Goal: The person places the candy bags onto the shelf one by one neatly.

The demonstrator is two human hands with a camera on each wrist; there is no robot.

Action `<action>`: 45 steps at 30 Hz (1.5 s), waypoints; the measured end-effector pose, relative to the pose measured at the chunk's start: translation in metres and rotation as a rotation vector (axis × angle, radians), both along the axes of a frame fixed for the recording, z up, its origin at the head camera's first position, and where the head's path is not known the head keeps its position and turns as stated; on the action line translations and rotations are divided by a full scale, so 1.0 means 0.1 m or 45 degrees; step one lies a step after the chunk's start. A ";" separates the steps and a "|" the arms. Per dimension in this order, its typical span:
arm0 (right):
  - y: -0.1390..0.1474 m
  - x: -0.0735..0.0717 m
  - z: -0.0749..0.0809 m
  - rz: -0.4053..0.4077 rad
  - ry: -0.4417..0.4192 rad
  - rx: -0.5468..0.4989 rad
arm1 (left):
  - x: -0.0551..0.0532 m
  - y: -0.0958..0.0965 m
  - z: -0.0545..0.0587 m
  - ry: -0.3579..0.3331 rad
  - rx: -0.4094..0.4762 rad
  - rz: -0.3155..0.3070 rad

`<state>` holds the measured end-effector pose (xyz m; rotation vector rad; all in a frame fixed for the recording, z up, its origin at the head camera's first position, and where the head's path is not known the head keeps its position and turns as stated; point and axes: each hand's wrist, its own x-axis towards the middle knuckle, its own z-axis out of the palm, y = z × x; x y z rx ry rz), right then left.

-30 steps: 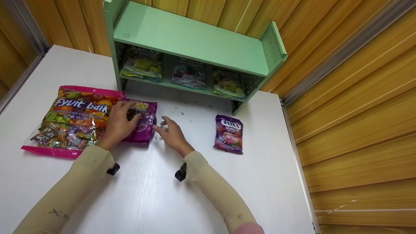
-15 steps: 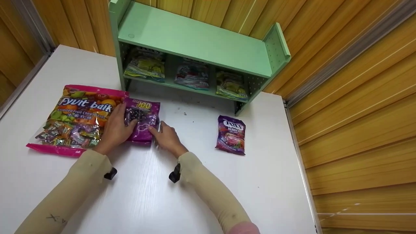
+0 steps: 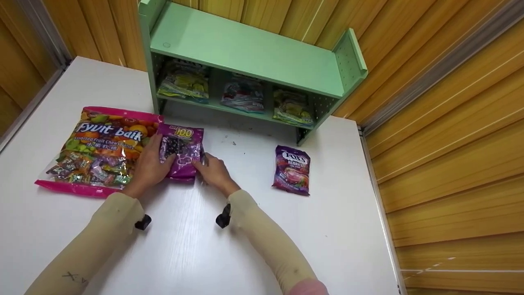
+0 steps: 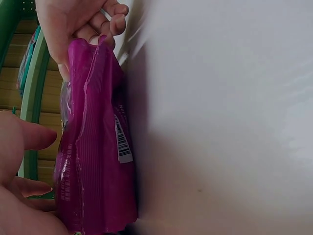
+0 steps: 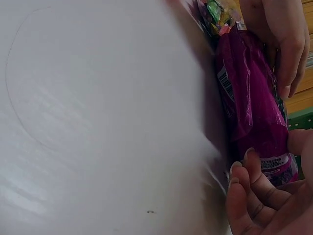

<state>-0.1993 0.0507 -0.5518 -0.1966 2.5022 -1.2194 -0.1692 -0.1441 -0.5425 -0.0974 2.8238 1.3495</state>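
The purple bag (image 3: 186,157) lies face up on the white table (image 3: 188,250), left of centre, on the near side of the shelf (image 3: 245,49). The right hand (image 3: 213,170) pinches its right edge, thumb on top and curled fingers below, as the right wrist view shows. The left hand (image 3: 150,166) is at the bag's left side, its fingers fairly straight and spread from the thumb, which reaches onto the bag's left part; it rests against the bag without gripping it. A barcode (image 4: 123,139) shows on the bag's near end in the left wrist view.

Just left of the purple bag lies the fruit bag (image 3: 104,147), larger, with pink ends; the left hand hides part of its right side. The Fox's bag (image 3: 292,170) lies well apart to the right. Inside the green shelf, on its lower board, three bags sit in a row: a left yellow bag (image 3: 184,85), a pale bag (image 3: 243,96) and a right yellow bag (image 3: 293,108). A wooden wall (image 3: 442,123) stands beyond the table.
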 end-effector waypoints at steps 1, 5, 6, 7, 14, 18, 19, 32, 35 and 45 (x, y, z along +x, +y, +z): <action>0.02 0.00 0.00 -0.001 0.000 0.000 | 0.00 0.02 0.00 0.001 0.001 0.000; 0.08 -0.02 0.00 -0.016 -0.023 -0.017 | 0.00 0.08 -0.02 0.025 0.002 0.003; 0.10 -0.02 0.00 -0.021 -0.030 -0.016 | 0.00 0.10 -0.02 0.032 -0.004 0.001; 0.13 -0.02 0.00 -0.023 -0.037 -0.014 | 0.00 0.11 -0.02 0.036 -0.010 -0.001; 0.27 -0.04 0.00 -0.022 -0.037 0.030 | -0.02 0.23 -0.05 0.029 -0.010 -0.045; 0.37 -0.04 0.00 -0.021 -0.019 0.034 | -0.02 0.31 -0.05 -0.001 0.007 -0.061; 0.40 -0.04 0.01 -0.025 -0.020 0.031 | -0.03 0.33 -0.05 -0.007 0.011 -0.064; 0.69 -0.03 0.03 -0.036 -0.059 0.024 | -0.03 0.57 -0.06 0.007 0.044 -0.108; 0.75 -0.03 0.03 -0.028 -0.068 0.018 | -0.04 0.62 -0.07 0.000 0.046 -0.116; 0.99 -0.03 0.05 -0.039 -0.035 0.092 | -0.05 0.82 -0.06 0.031 0.072 -0.159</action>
